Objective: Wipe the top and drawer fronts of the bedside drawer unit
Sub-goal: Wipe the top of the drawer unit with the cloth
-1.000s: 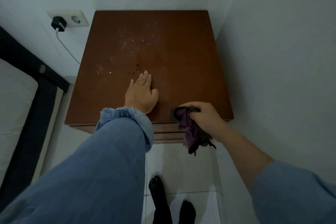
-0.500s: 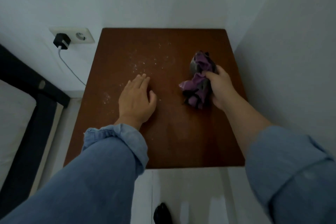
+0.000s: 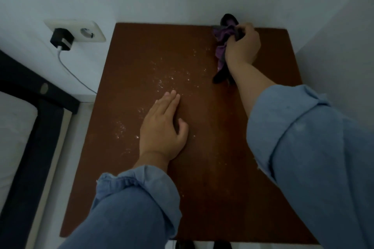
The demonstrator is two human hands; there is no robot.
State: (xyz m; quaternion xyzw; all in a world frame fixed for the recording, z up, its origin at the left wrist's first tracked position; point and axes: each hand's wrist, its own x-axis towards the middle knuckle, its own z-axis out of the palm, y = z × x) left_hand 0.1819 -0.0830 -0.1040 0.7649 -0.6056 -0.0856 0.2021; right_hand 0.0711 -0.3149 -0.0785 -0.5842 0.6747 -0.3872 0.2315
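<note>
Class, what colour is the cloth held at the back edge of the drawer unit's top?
Purple with dark grey or black parts, cloth, seen in the head view.

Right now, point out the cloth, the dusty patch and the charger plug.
cloth (image 3: 222, 46), head view: purple folds left of the gripping hand.
dusty patch (image 3: 172, 77), head view: white specks on the brown top.
charger plug (image 3: 61, 39), head view: black body in the wall socket.

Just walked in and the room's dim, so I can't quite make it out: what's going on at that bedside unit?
A person is wiping the brown top of the bedside drawer unit. Their right hand grips a purple and dark cloth at the back edge, against the wall. Their left hand rests flat on the top, fingers straight. White specks lie on the top near the left hand, not yet wiped. The drawer fronts are out of view.
</note>
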